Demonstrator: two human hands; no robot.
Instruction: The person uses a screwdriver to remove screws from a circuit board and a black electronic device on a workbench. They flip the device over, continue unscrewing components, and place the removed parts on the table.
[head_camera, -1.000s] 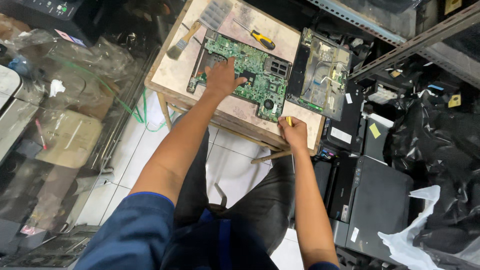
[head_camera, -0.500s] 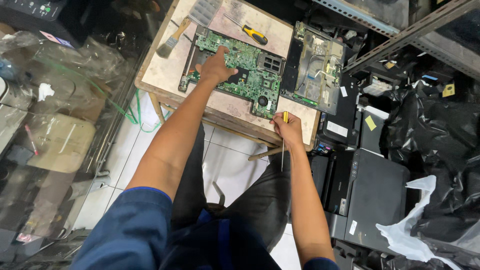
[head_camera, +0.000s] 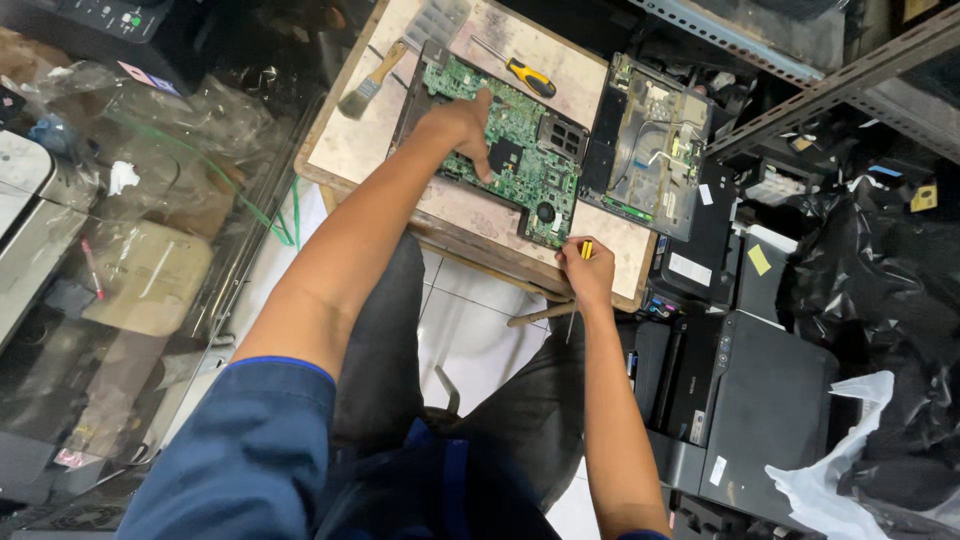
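A green circuit board (head_camera: 530, 170) lies on a small wooden table (head_camera: 380, 150). My left hand (head_camera: 462, 128) rests flat on the board's middle, fingers spread and pointing toward the black square socket. My right hand (head_camera: 585, 272) sits at the table's near edge, closed around a yellow-handled screwdriver (head_camera: 584, 252) whose thin shaft points down past the edge. Beside the board on the right lies an opened laptop base shell (head_camera: 650, 145) with wires inside.
A second yellow-and-black screwdriver (head_camera: 528, 77) and a paintbrush (head_camera: 370, 82) lie on the table's far side. Black printers (head_camera: 745, 400) stand on the floor at right, metal shelving (head_camera: 800, 70) behind. Plastic-wrapped devices (head_camera: 140, 260) are stacked at left. White tiles (head_camera: 480, 330) show between my knees.
My left hand has slid a little across the board toward the socket. My right hand keeps the screwdriver at the table's edge. The view has shifted slightly.
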